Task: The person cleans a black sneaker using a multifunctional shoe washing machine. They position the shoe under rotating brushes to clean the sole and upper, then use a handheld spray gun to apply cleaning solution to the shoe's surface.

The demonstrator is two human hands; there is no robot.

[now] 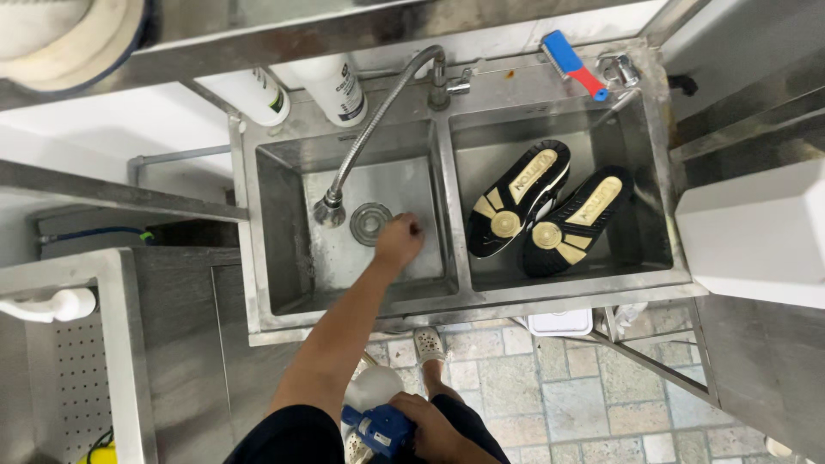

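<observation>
My left hand reaches into the left basin of a steel double sink. Its fingers are curled shut just right of the round drain, and whether they pinch something small I cannot tell. A flexible metal faucet hose hangs over that basin, its head close to the drain. My right hand stays low by my body, gripping a white spray bottle by its blue trigger head. Two black sneakers lie sole-up in the right basin, showing cream and gold soles.
A blue and red brush lies on the sink's back rim near a tap. Two white cylinders stand behind the left basin. A white box sits to the right. A perforated steel shelf is at the left, with tiled floor below.
</observation>
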